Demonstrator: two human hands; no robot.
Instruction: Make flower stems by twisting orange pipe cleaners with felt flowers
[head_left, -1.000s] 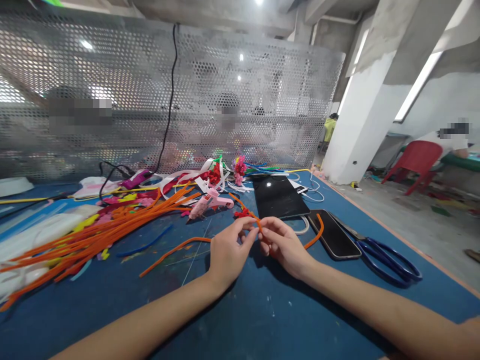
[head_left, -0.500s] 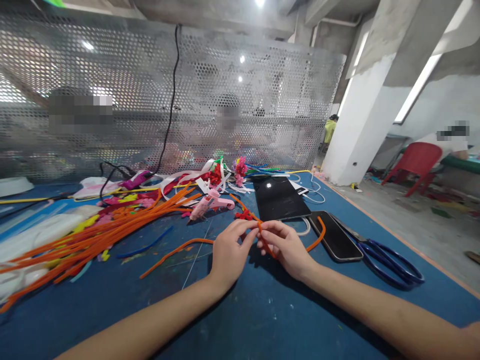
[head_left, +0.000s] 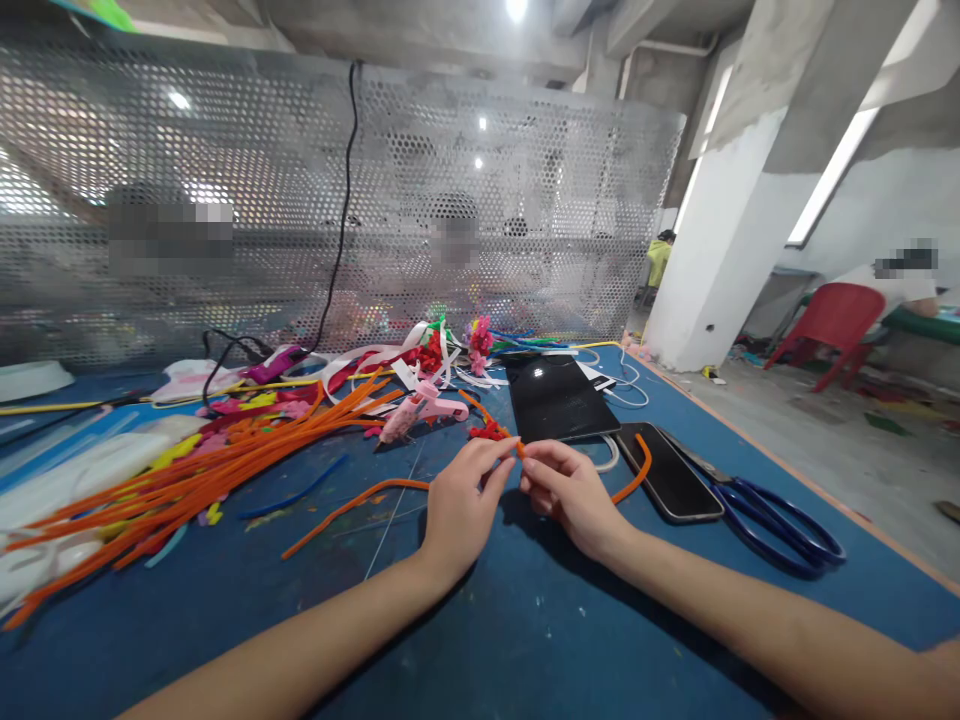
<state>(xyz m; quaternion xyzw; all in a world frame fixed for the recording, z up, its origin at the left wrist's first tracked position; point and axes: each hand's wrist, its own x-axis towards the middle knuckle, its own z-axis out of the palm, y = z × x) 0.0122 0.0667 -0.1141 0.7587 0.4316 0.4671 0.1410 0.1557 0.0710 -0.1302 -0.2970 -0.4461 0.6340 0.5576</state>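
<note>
My left hand (head_left: 463, 508) and my right hand (head_left: 574, 492) meet above the blue table, both closed in a pinch on an orange pipe cleaner (head_left: 520, 450). Only a short bent bit shows between the fingertips. One orange length (head_left: 356, 502) comes out to the left of my left hand, and another (head_left: 641, 470) curves up beyond my right hand, over the phone's edge. Whether these are all one piece I cannot tell. Just behind the fingertips lies a small red fuzzy piece (head_left: 489, 431). A pink glue gun (head_left: 421, 408) rests behind my left hand.
A bundle of orange pipe cleaners (head_left: 225, 465) spreads across the left. Behind my right hand lie a black tablet (head_left: 561, 398), a phone (head_left: 671, 475) and blue-handled scissors (head_left: 784, 525). A perforated metal panel (head_left: 420, 200) closes off the back. Blurred people sit beyond it and at right.
The orange strand that hung below the pinch, across my right fingers, no longer shows there. My right fingers have shifted slightly. Both hands remain together, and the view has moved a little.
</note>
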